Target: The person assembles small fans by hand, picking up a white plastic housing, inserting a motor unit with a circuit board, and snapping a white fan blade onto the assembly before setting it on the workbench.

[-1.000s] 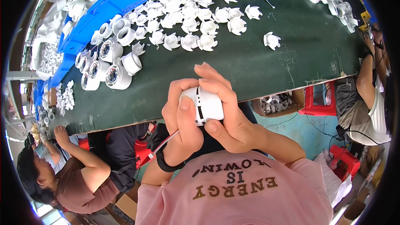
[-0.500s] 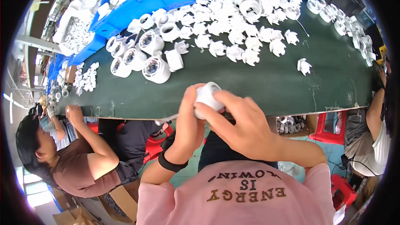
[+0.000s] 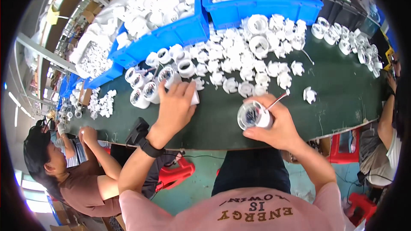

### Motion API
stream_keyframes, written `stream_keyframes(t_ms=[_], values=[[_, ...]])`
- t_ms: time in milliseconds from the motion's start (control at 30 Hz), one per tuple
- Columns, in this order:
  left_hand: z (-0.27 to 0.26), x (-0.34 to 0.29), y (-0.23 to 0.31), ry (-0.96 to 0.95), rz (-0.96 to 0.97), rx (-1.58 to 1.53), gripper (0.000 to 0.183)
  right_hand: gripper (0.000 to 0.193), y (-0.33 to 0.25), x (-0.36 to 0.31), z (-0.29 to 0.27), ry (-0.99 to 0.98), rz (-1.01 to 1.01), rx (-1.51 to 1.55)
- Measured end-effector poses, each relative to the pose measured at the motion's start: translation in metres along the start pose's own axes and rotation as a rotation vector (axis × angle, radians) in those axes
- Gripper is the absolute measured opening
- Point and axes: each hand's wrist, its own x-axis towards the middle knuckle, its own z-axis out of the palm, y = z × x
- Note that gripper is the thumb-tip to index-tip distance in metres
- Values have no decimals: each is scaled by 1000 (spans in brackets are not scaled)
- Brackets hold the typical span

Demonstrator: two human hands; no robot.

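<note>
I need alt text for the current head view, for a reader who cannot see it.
A person's right hand holds a white round housing with dark parts inside, over a dark green table; the left hand is at similar housings. White finned parts and blue bins lie beyond.

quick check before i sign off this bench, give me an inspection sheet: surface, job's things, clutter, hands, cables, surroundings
surface: green table, pale scuffs near its front edge
job's things: white housing, open end showing wires
clutter: loose white parts in front of filled blue bins
hands: right hand grips the housing; left hand at a white cup, grip unclear
cables: red-and-white lead at the housing
surroundings: person at left; red stool
</note>
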Motion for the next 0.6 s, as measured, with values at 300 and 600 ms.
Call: stream_keyframes(t_ms=[300,600], values=[[-9,120,-17,-14,0,-659,73,43,33,-36,-14,173,333,684],[35,256,-176,-65,-583,-407,67,41,42,-43,-7,270,171,912]])
